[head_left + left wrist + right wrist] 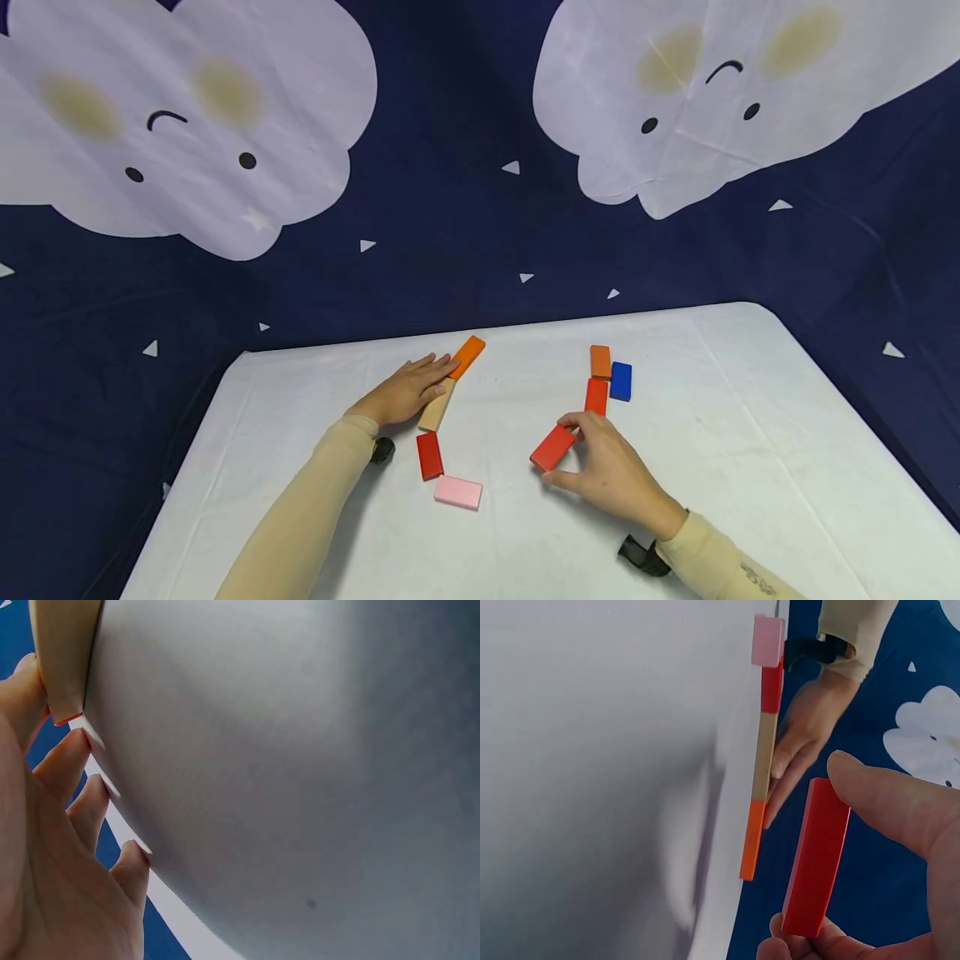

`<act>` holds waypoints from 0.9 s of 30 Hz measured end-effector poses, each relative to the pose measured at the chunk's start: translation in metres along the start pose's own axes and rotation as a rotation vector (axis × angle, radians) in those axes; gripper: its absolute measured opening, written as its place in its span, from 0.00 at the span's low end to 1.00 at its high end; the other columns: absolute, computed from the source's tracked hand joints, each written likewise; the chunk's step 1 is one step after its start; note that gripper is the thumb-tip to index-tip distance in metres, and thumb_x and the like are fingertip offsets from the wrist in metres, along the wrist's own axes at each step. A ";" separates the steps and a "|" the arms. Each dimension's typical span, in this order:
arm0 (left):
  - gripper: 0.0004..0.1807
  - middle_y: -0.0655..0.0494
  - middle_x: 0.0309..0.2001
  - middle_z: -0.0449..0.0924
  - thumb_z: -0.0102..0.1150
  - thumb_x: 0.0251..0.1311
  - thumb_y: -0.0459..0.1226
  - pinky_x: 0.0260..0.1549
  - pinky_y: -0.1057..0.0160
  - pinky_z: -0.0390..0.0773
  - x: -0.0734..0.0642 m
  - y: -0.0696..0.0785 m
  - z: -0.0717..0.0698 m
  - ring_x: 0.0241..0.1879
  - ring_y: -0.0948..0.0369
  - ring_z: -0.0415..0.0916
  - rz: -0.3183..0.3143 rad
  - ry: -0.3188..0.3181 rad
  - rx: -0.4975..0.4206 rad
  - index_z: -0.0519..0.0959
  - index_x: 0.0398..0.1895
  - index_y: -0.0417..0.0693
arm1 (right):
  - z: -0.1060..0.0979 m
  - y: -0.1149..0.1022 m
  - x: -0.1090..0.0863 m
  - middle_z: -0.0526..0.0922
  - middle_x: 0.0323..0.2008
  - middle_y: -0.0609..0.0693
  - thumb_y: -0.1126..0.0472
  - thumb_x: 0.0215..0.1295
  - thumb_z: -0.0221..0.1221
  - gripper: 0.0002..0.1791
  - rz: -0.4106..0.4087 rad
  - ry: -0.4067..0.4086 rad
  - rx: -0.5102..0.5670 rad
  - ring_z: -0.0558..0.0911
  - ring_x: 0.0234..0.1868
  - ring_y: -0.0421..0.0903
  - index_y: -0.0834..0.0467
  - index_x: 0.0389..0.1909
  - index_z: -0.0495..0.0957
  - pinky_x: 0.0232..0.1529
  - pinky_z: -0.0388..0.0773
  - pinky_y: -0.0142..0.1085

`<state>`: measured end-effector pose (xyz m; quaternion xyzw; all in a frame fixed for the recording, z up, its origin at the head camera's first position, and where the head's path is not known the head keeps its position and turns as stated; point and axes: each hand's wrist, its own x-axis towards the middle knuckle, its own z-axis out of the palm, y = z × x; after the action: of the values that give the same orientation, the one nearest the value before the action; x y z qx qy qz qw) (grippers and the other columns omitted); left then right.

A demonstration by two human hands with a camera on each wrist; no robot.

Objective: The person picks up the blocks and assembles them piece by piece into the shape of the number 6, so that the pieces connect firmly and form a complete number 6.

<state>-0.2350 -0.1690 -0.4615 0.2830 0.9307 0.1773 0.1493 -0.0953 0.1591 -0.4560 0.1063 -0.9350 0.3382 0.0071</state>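
In the head view my right hand (611,475) pinches a red block (552,448) by its ends, between thumb and fingers. The right wrist view shows this red block (816,859) raised off the tabletop. Just beyond it is another red block (596,397), partly covered by the hand. My left hand (405,392) lies with fingers extended against a natural wood block (437,406) and an orange block (470,357), which sit end to end. From there a dark red block (430,456) and a pink block (458,492) continue the line toward me.
Past the right hand, a short orange block (600,362) and a blue block (621,381) lie beside each other. The blocks are on a white-covered table (697,400). Behind it hangs a dark blue cloth (450,167) printed with clouds. Each wrist wears a black strap.
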 end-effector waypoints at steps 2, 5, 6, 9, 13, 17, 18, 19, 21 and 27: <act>0.30 0.53 0.79 0.51 0.41 0.79 0.49 0.75 0.42 0.42 -0.001 0.000 0.000 0.79 0.50 0.43 0.002 0.002 0.005 0.56 0.80 0.56 | 0.003 -0.002 0.000 0.79 0.46 0.46 0.49 0.41 0.81 0.39 0.014 -0.008 0.000 0.76 0.43 0.45 0.59 0.54 0.76 0.47 0.77 0.43; 0.29 0.53 0.79 0.51 0.41 0.79 0.48 0.75 0.42 0.42 -0.001 0.000 0.000 0.79 0.50 0.43 0.003 0.003 0.007 0.56 0.80 0.55 | 0.007 -0.005 0.000 0.79 0.45 0.45 0.50 0.40 0.82 0.39 0.032 -0.015 0.002 0.75 0.42 0.45 0.59 0.53 0.77 0.47 0.77 0.42; 0.29 0.53 0.79 0.51 0.41 0.79 0.48 0.75 0.42 0.42 -0.001 0.000 0.000 0.79 0.50 0.43 0.001 0.003 0.006 0.56 0.80 0.56 | 0.009 -0.006 0.000 0.79 0.44 0.45 0.49 0.39 0.82 0.39 0.037 -0.017 0.000 0.75 0.41 0.44 0.59 0.53 0.77 0.46 0.77 0.42; 0.30 0.53 0.79 0.51 0.42 0.79 0.48 0.75 0.42 0.41 -0.002 0.000 0.001 0.79 0.50 0.43 0.003 0.006 0.003 0.56 0.80 0.55 | 0.013 -0.009 0.000 0.78 0.42 0.44 0.48 0.38 0.82 0.39 0.045 -0.020 -0.012 0.74 0.40 0.42 0.60 0.52 0.78 0.45 0.76 0.41; 0.30 0.52 0.79 0.52 0.42 0.79 0.48 0.75 0.41 0.42 -0.001 0.000 0.001 0.79 0.49 0.44 0.007 0.011 0.007 0.56 0.80 0.55 | 0.018 -0.014 0.000 0.79 0.42 0.44 0.48 0.38 0.82 0.39 0.050 -0.026 -0.034 0.73 0.39 0.41 0.60 0.51 0.78 0.45 0.76 0.40; 0.30 0.52 0.79 0.52 0.42 0.79 0.48 0.75 0.41 0.43 -0.001 -0.001 0.001 0.79 0.49 0.44 0.006 0.010 0.014 0.56 0.80 0.55 | 0.024 -0.017 -0.001 0.79 0.41 0.44 0.47 0.38 0.82 0.39 0.023 -0.032 -0.050 0.72 0.39 0.40 0.60 0.50 0.79 0.43 0.75 0.40; 0.30 0.52 0.79 0.52 0.42 0.79 0.48 0.75 0.41 0.43 -0.002 0.000 0.001 0.79 0.49 0.44 0.008 0.010 0.013 0.56 0.80 0.55 | 0.025 -0.018 -0.001 0.79 0.41 0.44 0.47 0.38 0.82 0.38 0.016 -0.034 -0.055 0.72 0.39 0.40 0.60 0.50 0.79 0.43 0.75 0.40; 0.30 0.51 0.79 0.52 0.42 0.79 0.48 0.75 0.40 0.43 -0.001 0.000 0.001 0.79 0.48 0.44 0.011 0.011 0.011 0.56 0.80 0.54 | 0.027 -0.018 -0.002 0.79 0.41 0.44 0.48 0.38 0.82 0.38 0.009 -0.035 -0.056 0.72 0.39 0.40 0.60 0.49 0.79 0.44 0.76 0.40; 0.30 0.51 0.79 0.51 0.42 0.79 0.48 0.75 0.41 0.42 -0.001 0.000 0.000 0.79 0.49 0.44 0.010 0.008 0.008 0.56 0.80 0.54 | 0.029 -0.020 -0.002 0.79 0.41 0.44 0.48 0.38 0.82 0.38 0.001 -0.045 -0.053 0.73 0.40 0.40 0.60 0.49 0.79 0.45 0.76 0.41; 0.30 0.52 0.79 0.51 0.42 0.79 0.48 0.75 0.41 0.42 -0.001 0.000 0.000 0.79 0.49 0.43 0.004 0.001 0.013 0.56 0.80 0.55 | 0.035 -0.024 0.001 0.79 0.41 0.45 0.49 0.38 0.82 0.38 -0.006 -0.081 -0.053 0.73 0.40 0.41 0.61 0.49 0.78 0.45 0.76 0.42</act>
<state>-0.2344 -0.1695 -0.4618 0.2856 0.9314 0.1715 0.1465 -0.0890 0.1185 -0.4676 0.1226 -0.9428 0.3087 -0.0271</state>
